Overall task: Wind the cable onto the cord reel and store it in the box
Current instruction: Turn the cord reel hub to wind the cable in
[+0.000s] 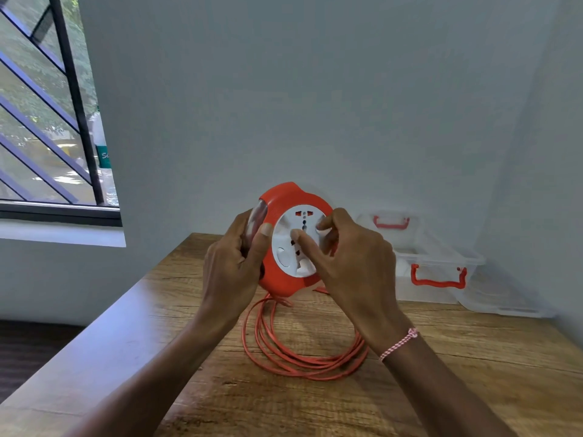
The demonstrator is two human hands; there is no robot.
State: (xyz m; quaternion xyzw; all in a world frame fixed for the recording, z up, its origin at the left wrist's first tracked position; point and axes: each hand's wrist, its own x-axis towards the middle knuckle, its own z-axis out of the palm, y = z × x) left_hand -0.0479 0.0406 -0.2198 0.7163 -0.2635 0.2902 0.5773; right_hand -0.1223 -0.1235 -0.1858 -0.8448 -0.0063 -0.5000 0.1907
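An orange cord reel (285,279) with a white socket disc (295,244) is held upright above the wooden table (473,357). My left hand (233,263) grips its left edge, thumb on the front. My right hand (350,263) has its thumb and fingers curled onto the white disc. The orange cable (303,361) hangs from the bottom of the reel and lies in several loose loops on the table below. A clear plastic box (438,266) with red handles stands open at the back right.
The box's clear lid (391,222) with a red handle leans behind it against the wall. Another clear plastic piece (504,298) lies to the right of the box. A barred window is at left. The table's left edge drops to a dark floor.
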